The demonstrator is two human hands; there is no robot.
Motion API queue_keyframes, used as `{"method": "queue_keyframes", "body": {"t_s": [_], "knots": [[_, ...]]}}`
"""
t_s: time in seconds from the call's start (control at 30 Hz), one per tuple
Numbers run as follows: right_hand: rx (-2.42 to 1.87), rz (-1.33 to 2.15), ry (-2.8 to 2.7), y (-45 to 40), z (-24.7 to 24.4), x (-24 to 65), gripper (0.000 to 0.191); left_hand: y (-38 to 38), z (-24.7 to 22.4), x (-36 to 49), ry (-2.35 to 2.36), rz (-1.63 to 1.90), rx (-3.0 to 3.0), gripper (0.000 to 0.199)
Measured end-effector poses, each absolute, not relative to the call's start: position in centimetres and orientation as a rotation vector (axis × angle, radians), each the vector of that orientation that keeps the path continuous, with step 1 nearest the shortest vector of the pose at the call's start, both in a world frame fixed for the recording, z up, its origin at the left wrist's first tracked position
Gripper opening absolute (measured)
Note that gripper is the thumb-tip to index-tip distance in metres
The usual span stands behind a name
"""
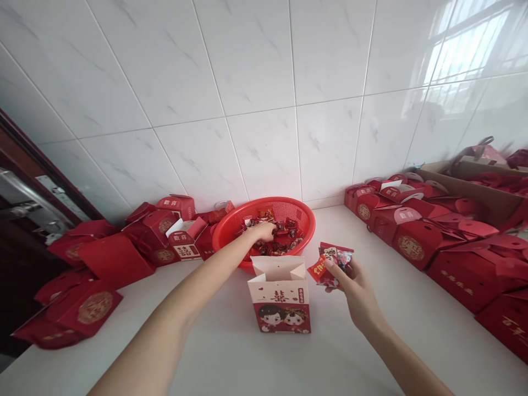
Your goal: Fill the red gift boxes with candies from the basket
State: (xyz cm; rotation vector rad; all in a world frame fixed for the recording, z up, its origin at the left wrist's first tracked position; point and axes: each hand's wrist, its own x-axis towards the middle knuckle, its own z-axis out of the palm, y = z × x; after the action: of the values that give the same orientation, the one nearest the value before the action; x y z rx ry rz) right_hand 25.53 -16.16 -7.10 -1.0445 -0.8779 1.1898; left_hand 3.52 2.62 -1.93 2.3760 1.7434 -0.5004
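Reaching into the red plastic basket [308, 220], my left hand [264, 231] has its fingers closed down among wrapped candies [291, 224]; what they hold, if anything, is hidden. My right hand [350, 278] pinches several red candy packets [330, 264] to the right of the basket's front. Between my forearms an open paper box [280, 316] stands upright with its top flaps up, red and cream with two cartoon figures. It is just in front of the basket, and neither hand touches it.
Red gift boxes [160, 228] are heaped on the left of the white table [231, 352]. More red boxes [433, 239] stand in rows on the right, beside a cardboard carton [457, 181]. A tiled wall [264, 154] rises behind; a dark door [25, 236] is far left.
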Motion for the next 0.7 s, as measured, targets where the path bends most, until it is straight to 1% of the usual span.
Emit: {"method": "queue_keyframes", "body": {"t_s": [0.2, 0.43, 0.57, 0.7], "knots": [[-1.030, 1.184, -0.880, -16.1, -7.1, 25.5, 0.051, 1.9, -1.0, 3.8, 1.724, -0.479, 2.384, 0.030], [-1.028, 1.194, -0.881, -16.3, -6.3, 25.5, 0.052, 2.1, -0.6, 3.4, 1.678, -0.332, 2.362, 0.029], [-1.014, 1.187, -0.894, -16.3, -6.3, 25.5, 0.050, 2.4, -0.8, 3.0, 1.639, -0.137, 2.315, 0.028], [-1.009, 1.184, -0.899, -16.2, -6.4, 25.5, 0.049, 2.3, -0.3, 2.8, 1.574, 0.191, 2.249, 0.026]]}}
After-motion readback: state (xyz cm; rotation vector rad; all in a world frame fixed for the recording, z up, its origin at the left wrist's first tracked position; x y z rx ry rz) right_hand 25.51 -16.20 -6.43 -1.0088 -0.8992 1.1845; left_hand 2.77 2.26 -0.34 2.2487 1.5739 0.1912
